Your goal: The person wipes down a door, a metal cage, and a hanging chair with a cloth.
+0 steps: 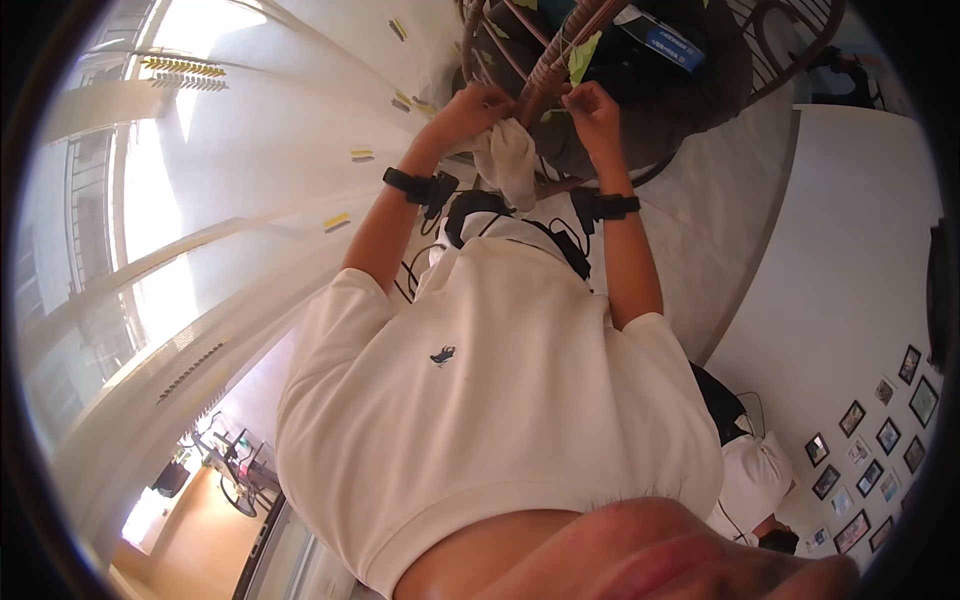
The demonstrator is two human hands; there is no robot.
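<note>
My left hand point(478, 110) is closed, its fingertips pinched together against a brown wrapped rattan pole point(545, 85). Right beside that hand, a whitish cloth point(510, 160) hangs in folds; whether the fingers hold it is unclear. On the pole's other side, my right hand point(597, 112) has curled fingers, thumb and index meeting near the pole. What either pinch holds is too small to make out. A green leaf point(582, 60) sits just above my right hand, against the rattan.
Behind the pole lie a dark cushion point(700, 95) and a blue box point(672, 45) within the rattan frame. Sheer white curtains point(290, 130) hang at the left. Another person's white sleeve point(750, 475) shows at lower right, near framed pictures point(870, 475) on a wall.
</note>
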